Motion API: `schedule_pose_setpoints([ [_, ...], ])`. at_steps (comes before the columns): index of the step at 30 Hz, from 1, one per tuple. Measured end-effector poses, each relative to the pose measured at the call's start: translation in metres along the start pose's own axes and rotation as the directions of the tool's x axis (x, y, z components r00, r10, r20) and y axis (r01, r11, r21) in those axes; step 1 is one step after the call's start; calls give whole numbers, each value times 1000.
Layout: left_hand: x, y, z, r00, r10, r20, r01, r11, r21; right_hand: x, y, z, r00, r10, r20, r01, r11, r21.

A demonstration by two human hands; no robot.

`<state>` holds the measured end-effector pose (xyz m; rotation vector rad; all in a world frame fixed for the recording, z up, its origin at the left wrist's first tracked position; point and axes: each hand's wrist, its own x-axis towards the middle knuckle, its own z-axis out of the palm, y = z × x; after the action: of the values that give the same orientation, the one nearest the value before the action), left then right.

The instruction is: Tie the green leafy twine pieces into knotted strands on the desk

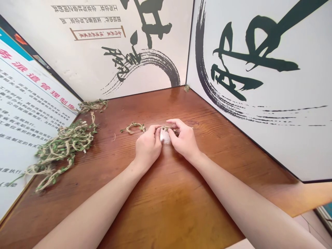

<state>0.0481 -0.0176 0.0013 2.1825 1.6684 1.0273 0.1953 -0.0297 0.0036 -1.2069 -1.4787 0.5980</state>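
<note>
I see the fingers (155, 130) of my left hand (147, 147) and my right hand (184, 140) pinched together on 1 leafy twine strand (135, 126), which lies mid-counter (166, 193) and trails toward its left edge. A tangled pile of leafy twine (64, 141) lies along that edge.

We note: tabletop (166, 193) reddish-brown, wood-grained. Twine pile (64, 145) tan with green leaves. Wall panels (259, 114) white, black brush calligraphy. Left poster (23, 114) white, red heading, grey text.
</note>
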Motion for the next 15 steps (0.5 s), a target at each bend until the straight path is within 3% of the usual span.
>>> schedule_pose_setpoints([
  [3, 1, 2, -2, 996, -84, 0, 84, 996, -14, 0, 2, -1, 1000, 11, -17, -11, 1000, -3],
  [8, 6, 6, -7, 984, -179, -16, 173, 967, -188, 1, 3, 0, 996, 84, -3, -84, 996, 1],
  [12, 10, 4, -7, 965, -260, -20, 242, 922, -301, 0, 4, 1, 999, 1, 48, 2, 998, -62],
  [15, 11, 1, -5, 967, -253, -8, 231, 896, -379, -1, 6, 3, 990, -78, 121, 91, 990, -107],
])
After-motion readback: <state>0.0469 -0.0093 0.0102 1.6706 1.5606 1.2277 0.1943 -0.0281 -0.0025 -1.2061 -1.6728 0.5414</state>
